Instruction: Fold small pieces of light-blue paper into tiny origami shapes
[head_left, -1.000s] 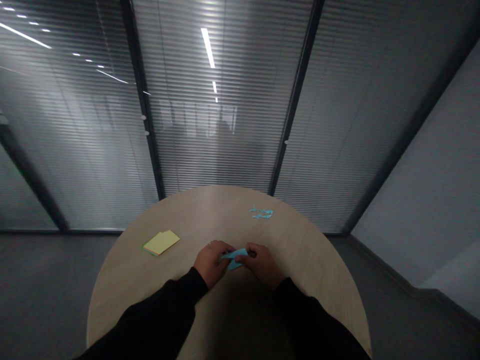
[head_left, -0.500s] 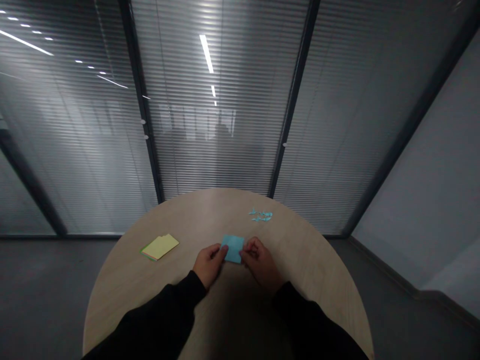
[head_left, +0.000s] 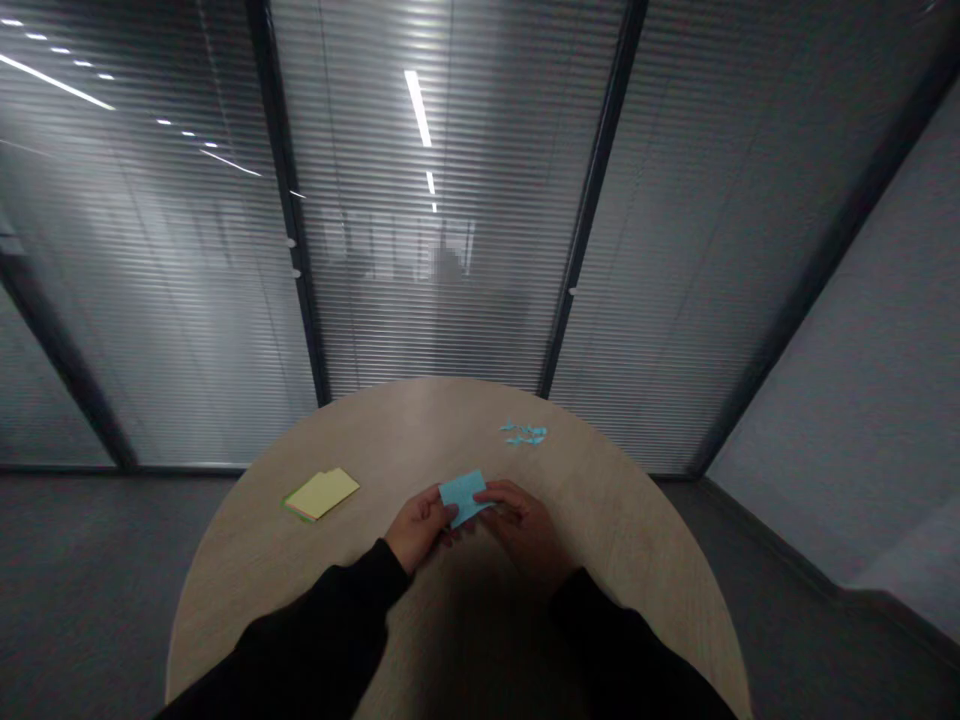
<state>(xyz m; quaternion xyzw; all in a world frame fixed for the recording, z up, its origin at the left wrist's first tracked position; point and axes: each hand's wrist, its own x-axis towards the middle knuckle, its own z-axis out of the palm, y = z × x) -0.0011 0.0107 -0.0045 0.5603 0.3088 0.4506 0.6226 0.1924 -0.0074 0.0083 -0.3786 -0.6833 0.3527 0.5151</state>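
Note:
A small blue sheet of paper (head_left: 463, 496) is held over the near middle of the round table, slightly tilted. My left hand (head_left: 420, 525) pinches its left edge, thumb on top. At the lower right side of the paper, my right hand (head_left: 525, 525) grips it with the index finger stretched over its edge; the thumb is partly hidden. Several small blue folded paper pieces (head_left: 525, 434) lie farther back to the right. To the left rests a stack of sticky notes (head_left: 322, 494), yellow on top with a green edge showing.
The round wooden table (head_left: 420, 425) has its curved far edge close to a glass partition with blinds (head_left: 442, 330). A pale wall (head_left: 855, 430) stands on the right, and grey floor (head_left: 112, 590) shows around the table.
The blue paper has turned and tilted between my hands. My right index finger has moved over its right edge. The notes and blue pieces have stayed where they were.

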